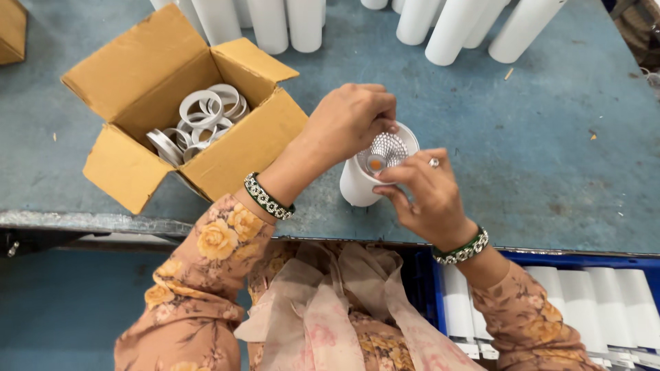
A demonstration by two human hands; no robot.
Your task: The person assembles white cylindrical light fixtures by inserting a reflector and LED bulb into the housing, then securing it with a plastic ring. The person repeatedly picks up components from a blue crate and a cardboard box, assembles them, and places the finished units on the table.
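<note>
We see a worn blue counter (536,137). Near its front edge stands a white round tube lamp (357,185) with a shiny bumpy silver cup inside. Our left hand (350,120) pinches its rim from above. Our right hand (426,192) grips its side. An open brown cardboard box (227,158) of white plastic rings (199,117) sits toward the left front edge.

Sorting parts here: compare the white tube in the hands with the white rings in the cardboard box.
The tube is tall, and holds a dimpled silver reflector; the rings are flat, thin hoops. The tube is held by the left hand and right hand; the rings lie loose in the box. Both are white.
</note>
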